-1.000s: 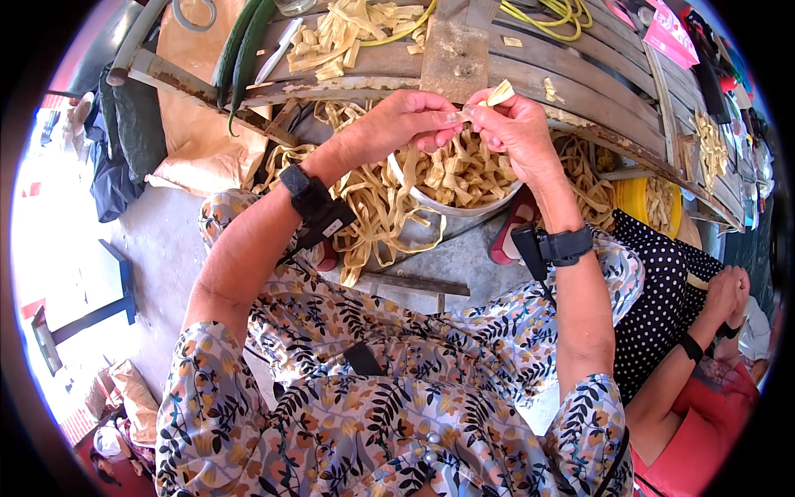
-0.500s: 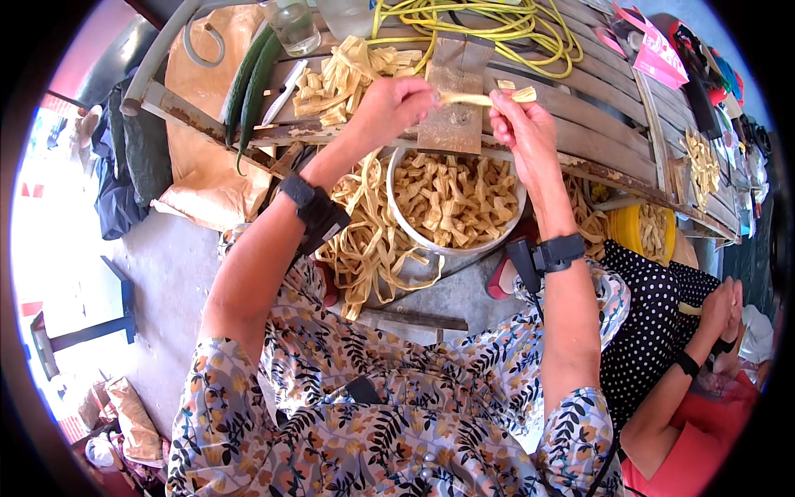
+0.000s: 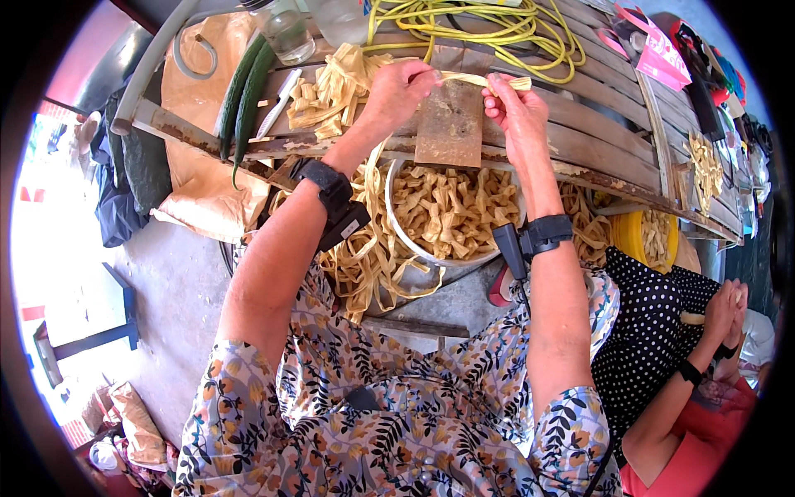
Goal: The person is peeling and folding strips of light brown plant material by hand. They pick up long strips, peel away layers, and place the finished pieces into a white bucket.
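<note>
Head view: left hand (image 3: 399, 98) and right hand (image 3: 522, 120) pinch a flat pale-yellow strip (image 3: 465, 79) over a brown wooden board (image 3: 450, 128), round white tub (image 3: 451, 260) below loaded with tan knotted pieces (image 3: 455, 211), round yellow bucket (image 3: 629, 236) holding paler bits (image 3: 655, 234).

The left hand (image 3: 399, 93) hides one end of the pale strip (image 3: 465, 78).

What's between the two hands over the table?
A pale yellow strip spans from the left hand to the right hand, in the head view.
</note>
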### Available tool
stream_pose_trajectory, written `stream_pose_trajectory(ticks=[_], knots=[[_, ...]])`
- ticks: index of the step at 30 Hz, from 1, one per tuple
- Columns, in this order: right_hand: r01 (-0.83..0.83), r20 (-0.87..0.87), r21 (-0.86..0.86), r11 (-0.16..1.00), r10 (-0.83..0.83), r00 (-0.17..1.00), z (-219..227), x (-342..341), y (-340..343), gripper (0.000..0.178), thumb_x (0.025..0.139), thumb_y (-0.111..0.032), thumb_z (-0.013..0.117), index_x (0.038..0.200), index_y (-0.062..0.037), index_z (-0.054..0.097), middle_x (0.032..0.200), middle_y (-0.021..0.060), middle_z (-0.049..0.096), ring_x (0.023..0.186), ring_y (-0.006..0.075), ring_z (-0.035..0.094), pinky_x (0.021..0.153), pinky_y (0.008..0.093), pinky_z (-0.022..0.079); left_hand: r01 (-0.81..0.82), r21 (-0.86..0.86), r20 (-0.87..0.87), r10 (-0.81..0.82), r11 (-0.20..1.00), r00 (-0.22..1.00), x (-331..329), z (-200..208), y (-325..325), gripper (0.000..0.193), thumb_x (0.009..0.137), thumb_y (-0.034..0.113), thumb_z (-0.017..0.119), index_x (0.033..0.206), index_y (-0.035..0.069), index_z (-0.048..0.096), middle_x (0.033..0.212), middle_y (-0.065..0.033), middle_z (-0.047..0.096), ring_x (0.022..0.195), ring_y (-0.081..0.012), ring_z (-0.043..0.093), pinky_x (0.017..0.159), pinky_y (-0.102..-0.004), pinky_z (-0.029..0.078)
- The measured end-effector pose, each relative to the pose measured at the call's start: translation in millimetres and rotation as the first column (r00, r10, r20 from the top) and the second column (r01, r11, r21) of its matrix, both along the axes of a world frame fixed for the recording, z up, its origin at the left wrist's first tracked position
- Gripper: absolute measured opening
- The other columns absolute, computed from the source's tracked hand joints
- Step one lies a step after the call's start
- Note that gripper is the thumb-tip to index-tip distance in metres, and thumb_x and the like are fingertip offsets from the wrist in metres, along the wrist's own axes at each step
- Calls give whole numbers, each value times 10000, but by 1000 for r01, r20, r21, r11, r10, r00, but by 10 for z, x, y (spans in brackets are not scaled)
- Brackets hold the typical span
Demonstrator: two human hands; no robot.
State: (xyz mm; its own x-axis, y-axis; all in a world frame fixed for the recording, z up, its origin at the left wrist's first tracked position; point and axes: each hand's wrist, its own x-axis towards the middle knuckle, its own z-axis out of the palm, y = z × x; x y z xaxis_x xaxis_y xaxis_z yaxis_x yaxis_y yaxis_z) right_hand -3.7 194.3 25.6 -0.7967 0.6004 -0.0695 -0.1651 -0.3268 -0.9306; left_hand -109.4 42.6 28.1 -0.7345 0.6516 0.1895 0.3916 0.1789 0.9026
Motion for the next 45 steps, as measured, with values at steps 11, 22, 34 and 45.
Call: stream_pose_trajectory(ticks=[11,22,34,45], knots=[[-2,67,159,987,-8,998,-138,-58,-54,148,781,-101,633,866,14,594,676,47,581,553,68,521,459,173,396,-98,-10,-161,95,995,982,-90,-303,-1,177,844,170,546,839,12,625,615,38,492,560,-44,415,507,-197,349],[-422,373,613,668,227,900,300,627,-101,255,741,-123,674,961,-11,612,768,50,610,673,92,555,617,209,455,242,139,431,-279,960,858,307,131,-440,179,863,139,538,1007,42,581,756,2,583,652,-39,512,588,-175,418],[-374,186,378,847,326,927,289,892,-381,138,802,-84,607,913,-3,610,785,46,618,656,85,573,592,196,468,472,104,465,-462,875,755,755,141,-491,194,868,176,525,1001,37,557,758,-12,605,637,-64,542,562,-167,400],[-298,64,678,672,349,935,212,875,-502,108,768,54,561,860,3,587,875,30,612,780,94,573,695,217,477,374,344,768,-487,861,415,786,-17,-572,165,847,127,517,975,40,573,584,35,468,465,-25,376,421,-166,283]])
